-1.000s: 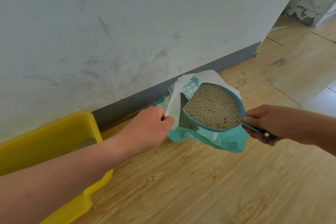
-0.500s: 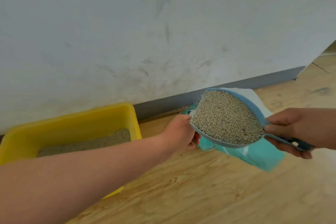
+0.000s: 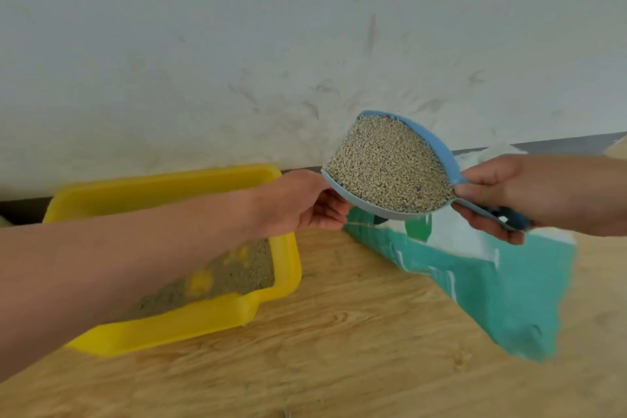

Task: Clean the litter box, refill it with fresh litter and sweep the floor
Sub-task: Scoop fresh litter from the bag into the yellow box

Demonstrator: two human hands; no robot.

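Blue scoop (image 3: 390, 166), heaped with litter and gripped in the right hand (image 3: 502, 193), is now clearing the bag (image 3: 492, 282) toward the yellow box (image 3: 203, 319), left hand (image 3: 305, 204) steadying underneath, fingers curled.

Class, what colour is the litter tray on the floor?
Bright yellow litter tray, seen in the head view.

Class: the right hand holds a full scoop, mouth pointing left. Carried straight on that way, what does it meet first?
Most likely the left hand, already at the rim of the scoop held by the right hand. Beyond lies the yellow litter box, though depth is unclear.
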